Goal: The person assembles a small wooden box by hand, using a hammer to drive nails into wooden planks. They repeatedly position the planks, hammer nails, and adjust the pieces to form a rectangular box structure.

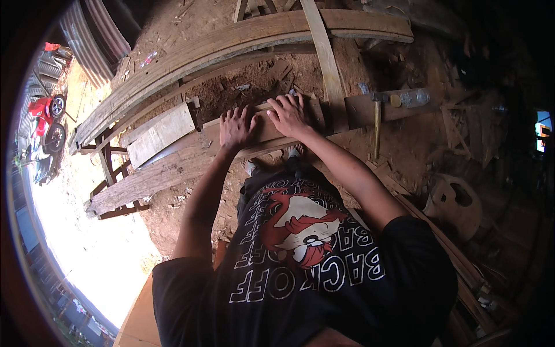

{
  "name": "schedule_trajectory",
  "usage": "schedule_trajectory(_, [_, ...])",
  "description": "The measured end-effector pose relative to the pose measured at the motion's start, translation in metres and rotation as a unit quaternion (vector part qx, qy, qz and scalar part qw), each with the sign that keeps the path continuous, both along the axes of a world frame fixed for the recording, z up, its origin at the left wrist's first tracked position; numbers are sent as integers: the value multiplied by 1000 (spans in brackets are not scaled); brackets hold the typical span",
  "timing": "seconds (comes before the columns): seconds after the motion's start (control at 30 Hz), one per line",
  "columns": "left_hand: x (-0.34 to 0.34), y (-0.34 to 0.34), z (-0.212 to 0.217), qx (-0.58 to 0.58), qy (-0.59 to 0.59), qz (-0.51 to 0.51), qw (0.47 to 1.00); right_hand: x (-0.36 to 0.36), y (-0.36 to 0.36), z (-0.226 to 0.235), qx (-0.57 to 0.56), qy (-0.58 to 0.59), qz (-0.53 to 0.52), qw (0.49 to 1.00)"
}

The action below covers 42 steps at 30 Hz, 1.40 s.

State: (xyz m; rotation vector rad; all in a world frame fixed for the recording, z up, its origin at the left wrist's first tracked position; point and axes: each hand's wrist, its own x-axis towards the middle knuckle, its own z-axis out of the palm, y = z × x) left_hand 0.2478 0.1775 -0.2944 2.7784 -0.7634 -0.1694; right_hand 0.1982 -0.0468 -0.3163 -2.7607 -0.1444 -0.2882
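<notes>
A person in a black printed T-shirt looks down at 2 bare hands pressed on a short wooden board (263,130) that lies across a rough workbench of planks, the table (144,179). The left hand (236,127) lies flat and open on the board's left part, fingers spread and pointing away from the body. The right hand (289,114) rests just beside it, also open, palm down, fingers spread over the board's far edge. Neither hand grips anything; both only press on the wood.

A narrow light batten (325,61) runs away from the person, passing just right of the right hand and crossing a long thick plank (231,40) that curves across the top of the view. To the left of the hands a pale flat panel (161,133) sits on the table. To the right, a hammer (377,124) with a yellowish handle lies on the ground, near a clear plastic bottle (411,98) with a yellow cap resting on another board. The ground is reddish dirt strewn with wood chips. At the far left, in bright sunlight, stands a red motorbike (46,118).
</notes>
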Motion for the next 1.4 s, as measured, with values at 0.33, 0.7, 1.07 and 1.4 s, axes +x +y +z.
schedule_trajectory(0.33, [-33,32,27,-88,-195,54,975,-28,-14,14,100,-53,-74,991])
schedule_trajectory(0.7, [30,185,-30,-283,668,386,570,22,-183,-21,438,644,-228,584])
schedule_trajectory(1.07, [-5,152,-24,-382,445,331,740,-15,-146,24,396,499,-238,733])
schedule_trajectory(1.4, [-59,122,48,-499,330,328,731,-54,-115,72,492,197,-248,811])
